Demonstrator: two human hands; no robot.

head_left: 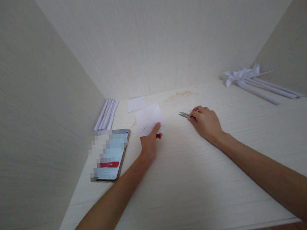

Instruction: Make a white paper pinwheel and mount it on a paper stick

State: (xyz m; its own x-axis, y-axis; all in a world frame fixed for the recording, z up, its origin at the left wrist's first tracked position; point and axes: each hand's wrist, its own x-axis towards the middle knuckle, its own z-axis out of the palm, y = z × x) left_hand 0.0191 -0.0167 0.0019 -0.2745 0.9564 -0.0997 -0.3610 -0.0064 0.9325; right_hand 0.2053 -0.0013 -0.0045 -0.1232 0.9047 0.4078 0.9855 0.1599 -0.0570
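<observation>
My left hand [150, 140] grips a square of white paper [146, 118] by its lower right part, thumb on top and fingers beneath. Dark slits or creases run in from the paper's corners. To the right, my right hand [206, 122] is closed around a small pair of scissors [185, 115] close to the tabletop. The blades point left towards the paper, slightly apart, and the handles are hidden under my fingers. Behind the held sheet lies another white paper square [136, 104], flat on the table.
A phone [113, 155] with a lit, partly blurred screen lies left of my left forearm. Rolled paper sticks [106, 114] rest against the left wall. Folded paper pinwheels [242, 75] with paper sticks [270, 88] lie at the back right. Walls enclose the white table [180, 190] on three sides.
</observation>
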